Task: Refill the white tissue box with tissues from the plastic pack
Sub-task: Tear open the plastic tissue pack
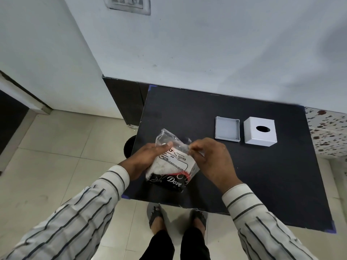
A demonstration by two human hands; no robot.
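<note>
A clear plastic pack of white tissues (171, 164), with a black printed band at its bottom, is held over the near left part of the black table (262, 175). My left hand (148, 158) grips the pack's left side, thumb on its front. My right hand (212, 158) pinches the crinkled plastic at the pack's open top right. The white tissue box cover (260, 136), with an oval slot on top, stands at the table's far right. Its grey-white base tray (227, 131) lies open just left of it, with nothing inside.
The table stands against a pale wall (206, 53). A dark round bin (129, 147) sits on the tiled floor beside the table's left edge. My sandalled feet (176, 218) are at the table's near edge. A patterned tiled surface (326, 132) lies to the right.
</note>
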